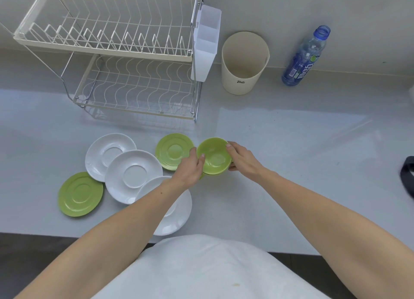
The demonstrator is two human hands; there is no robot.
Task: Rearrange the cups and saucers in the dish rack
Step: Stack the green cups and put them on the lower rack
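Note:
A green cup (214, 157), seemingly stacked on another green one, is held between my two hands above the counter. My left hand (190, 168) grips its left rim and my right hand (240, 158) grips its right side. To the left of the cup lies a green saucer (172, 152). Three white saucers (107, 150) (132, 175) (177, 211) overlap on the counter, the nearest partly under my left forearm. Another green saucer (80, 194) lies at the far left. The two-tier wire dish rack (103, 50) stands at the back with nothing in it.
A white cutlery holder (206, 43) hangs on the rack's right side. A cream cylindrical container (244, 63) and a blue plastic bottle (304, 56) stand by the back wall. A dark object (407, 173) sits at the right edge. The counter's front edge runs below the saucers.

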